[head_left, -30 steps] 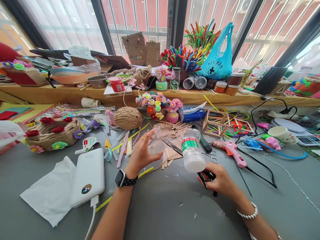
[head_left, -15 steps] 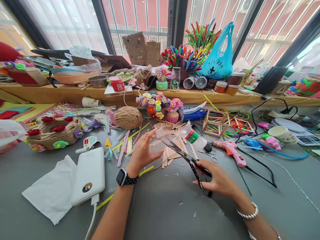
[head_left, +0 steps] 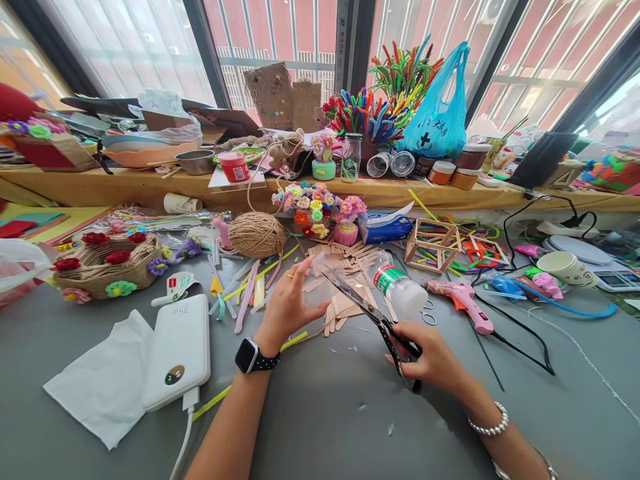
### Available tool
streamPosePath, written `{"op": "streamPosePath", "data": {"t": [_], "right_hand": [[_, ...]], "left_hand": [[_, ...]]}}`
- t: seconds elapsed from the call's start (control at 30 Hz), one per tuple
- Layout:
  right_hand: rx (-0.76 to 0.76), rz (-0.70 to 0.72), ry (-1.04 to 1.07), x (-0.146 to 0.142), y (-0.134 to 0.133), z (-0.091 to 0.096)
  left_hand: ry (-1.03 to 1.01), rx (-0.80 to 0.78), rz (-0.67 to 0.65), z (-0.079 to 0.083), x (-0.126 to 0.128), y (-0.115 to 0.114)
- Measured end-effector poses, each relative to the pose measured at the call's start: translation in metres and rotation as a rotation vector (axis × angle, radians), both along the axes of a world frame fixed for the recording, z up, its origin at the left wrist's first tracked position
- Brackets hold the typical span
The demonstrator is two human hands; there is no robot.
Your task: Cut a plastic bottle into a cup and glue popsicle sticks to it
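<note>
My left hand (head_left: 287,300), with a watch on its wrist, pinches a clear plastic piece (head_left: 332,265) at its fingertips. My right hand (head_left: 431,353) grips black-handled scissors (head_left: 367,308) by the loops. Their blades point up and left, at the plastic piece. Just right of the blades lies a clear plastic bottle (head_left: 411,295) with a green and red label, tilted on its side. Whether the piece is still joined to the bottle is hard to see. Wooden craft sticks (head_left: 345,312) lie in a heap beneath.
A pink glue gun (head_left: 465,303) with a black cord lies at right, near small scissors (head_left: 429,315). A white power bank (head_left: 179,350) and a tissue (head_left: 103,383) sit at left. Behind are a twine ball (head_left: 257,235), crochet flowers (head_left: 315,207) and a wooden stick frame (head_left: 433,245).
The bottle has turned, its white end swinging down and right over part of the small scissors. The scissors in my right hand have closed somewhat. My left hand has barely moved.
</note>
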State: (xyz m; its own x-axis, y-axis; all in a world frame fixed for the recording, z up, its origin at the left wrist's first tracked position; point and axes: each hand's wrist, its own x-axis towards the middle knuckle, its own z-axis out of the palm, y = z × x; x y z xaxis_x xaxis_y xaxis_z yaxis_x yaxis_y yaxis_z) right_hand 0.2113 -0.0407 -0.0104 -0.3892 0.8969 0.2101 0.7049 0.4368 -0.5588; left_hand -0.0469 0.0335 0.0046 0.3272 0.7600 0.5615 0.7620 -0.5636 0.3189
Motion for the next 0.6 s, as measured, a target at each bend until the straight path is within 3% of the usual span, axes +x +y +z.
{"op": "streamPosePath", "data": {"t": [0.33,0.6], "right_hand": [[-0.062,0.001,0.02,-0.005,-0.002,-0.001],[-0.075,0.012,0.102,-0.012,-0.003,-0.003]], "left_hand": [[-0.007,0.075,0.051,0.0,-0.002,0.001],[0.063,0.24,0.211,-0.002,-0.001,0.002]]}}
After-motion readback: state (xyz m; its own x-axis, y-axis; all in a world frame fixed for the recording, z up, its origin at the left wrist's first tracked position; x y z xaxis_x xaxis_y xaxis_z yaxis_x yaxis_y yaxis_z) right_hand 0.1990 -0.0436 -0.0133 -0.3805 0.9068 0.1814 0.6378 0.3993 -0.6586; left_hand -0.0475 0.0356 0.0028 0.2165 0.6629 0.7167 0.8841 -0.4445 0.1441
